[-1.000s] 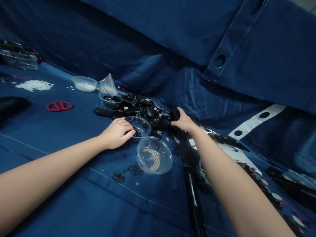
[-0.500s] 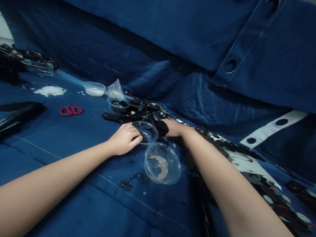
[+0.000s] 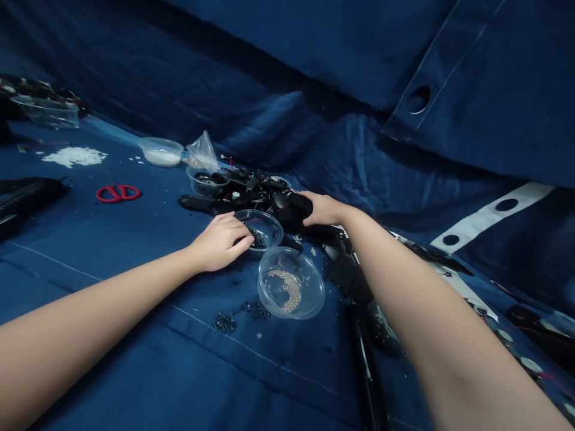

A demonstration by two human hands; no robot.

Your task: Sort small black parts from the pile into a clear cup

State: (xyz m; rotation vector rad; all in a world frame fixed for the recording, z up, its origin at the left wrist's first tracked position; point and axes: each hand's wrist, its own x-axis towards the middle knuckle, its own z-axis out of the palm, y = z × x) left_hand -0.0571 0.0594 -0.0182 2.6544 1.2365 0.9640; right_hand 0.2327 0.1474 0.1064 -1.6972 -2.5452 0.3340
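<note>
Blue cloth (image 3: pixel 188 383): left hand (image 3: pixel 218 243) curled over one tub (image 3: pixel 273 230), grip unclear; right hand (image 3: pixel 324 208) clasps one part (image 3: pixel 299 205).

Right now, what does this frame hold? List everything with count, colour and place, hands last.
heap of parts: 1, mostly black, centre
gripped part: 1, black, heap's right end
bowl of dark bits: 1, transparent, centre
bowl of pale granules: 1, transparent, nearer
loose screw-like pieces: many, dark, lower centre
scissors: 1, red handles, left
white bits: one pile, white, far left
bowl with white contents: 1, transparent, upper left
bag: 1, transparent, beside it
blue cloth: count unclear, blue, beneath and behind
holed strip: 1, whitish, right
glossy black object: 1, black, lower right
left hand: 1, bare, at the bowl of dark bits
right hand: 1, bare, on the gripped part
</note>
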